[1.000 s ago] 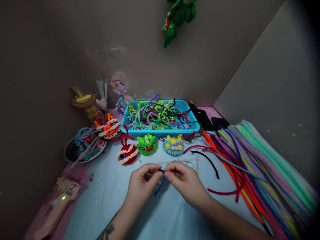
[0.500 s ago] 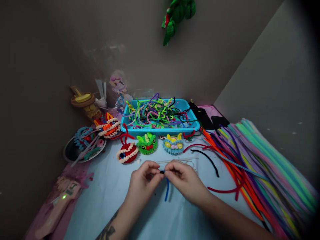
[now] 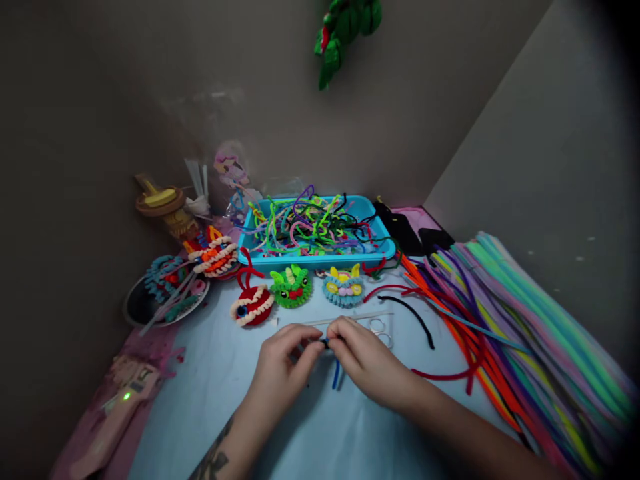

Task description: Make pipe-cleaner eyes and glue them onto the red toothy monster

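Between my fingertips is a short blue pipe cleaner (image 3: 336, 375) with a small black piece at its upper end; its tail hangs down over the light blue cloth. My left hand (image 3: 290, 357) pinches the black part between thumb and forefinger. Meeting it from the other side, my right hand (image 3: 364, 357) grips the blue pipe cleaner close to that black part, which the fingers mostly hide. Just beyond my right hand lie scissors (image 3: 383, 332), partly covered. Behind stand a red ball-shaped piece (image 3: 254, 305), a green creature head (image 3: 291, 287) and a light blue creature head (image 3: 344, 288).
A blue tray (image 3: 320, 261) of tangled pipe cleaner scraps stands at the back. Long pipe cleaners (image 3: 520, 313) fan out on the right, with a black one (image 3: 411, 312) nearer. On the left are a metal bowl (image 3: 131, 313) and a pink glue gun (image 3: 115, 420).
The blue pipe cleaner's tail has shifted slightly and shows shorter. My right fingers have curled closer over the joint. The whole view has moved a little.
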The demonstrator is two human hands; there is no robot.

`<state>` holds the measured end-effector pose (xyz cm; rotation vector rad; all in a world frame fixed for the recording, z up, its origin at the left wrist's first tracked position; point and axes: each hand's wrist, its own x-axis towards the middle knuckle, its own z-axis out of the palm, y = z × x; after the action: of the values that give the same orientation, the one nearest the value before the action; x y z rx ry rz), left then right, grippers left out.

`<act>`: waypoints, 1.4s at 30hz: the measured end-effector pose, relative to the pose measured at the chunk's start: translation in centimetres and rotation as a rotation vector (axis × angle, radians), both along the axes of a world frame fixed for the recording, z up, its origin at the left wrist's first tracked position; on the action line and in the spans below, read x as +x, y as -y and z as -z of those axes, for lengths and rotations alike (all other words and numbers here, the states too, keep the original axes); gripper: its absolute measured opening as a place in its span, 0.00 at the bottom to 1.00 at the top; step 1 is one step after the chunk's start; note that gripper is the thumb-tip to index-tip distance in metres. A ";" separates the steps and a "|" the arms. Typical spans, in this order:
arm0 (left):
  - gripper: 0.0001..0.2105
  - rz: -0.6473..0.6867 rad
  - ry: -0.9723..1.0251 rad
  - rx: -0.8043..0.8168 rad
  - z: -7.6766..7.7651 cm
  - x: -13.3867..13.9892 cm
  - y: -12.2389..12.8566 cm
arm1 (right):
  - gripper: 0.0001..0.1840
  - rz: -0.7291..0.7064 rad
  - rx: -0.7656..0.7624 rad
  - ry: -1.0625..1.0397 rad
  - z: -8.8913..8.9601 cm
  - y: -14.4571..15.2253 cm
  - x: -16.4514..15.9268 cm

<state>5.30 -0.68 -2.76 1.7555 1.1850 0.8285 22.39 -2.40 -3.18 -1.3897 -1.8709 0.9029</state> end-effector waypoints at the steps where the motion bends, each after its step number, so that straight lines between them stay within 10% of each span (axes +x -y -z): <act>1: 0.06 0.019 -0.022 0.016 0.0 0.0 0.0 | 0.06 -0.001 0.003 0.005 -0.1 0.0 0.0; 18: 0.02 -0.048 -0.004 0.016 0.3 0.2 0.2 | 0.07 0.046 0.023 -0.044 0.0 0.1 -0.3; 29: 0.09 0.069 0.293 -0.516 0.6 1.7 0.5 | 0.06 0.157 -0.061 -0.352 0.5 -0.5 -0.8; 42: 0.09 0.035 -0.096 -0.019 0.0 0.8 0.5 | 0.06 0.119 -0.057 -0.241 -0.1 -0.6 -0.3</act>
<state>6.13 -1.14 -2.73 1.8127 1.2169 0.7166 22.05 -1.78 -3.10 -1.3451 -1.5776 1.0209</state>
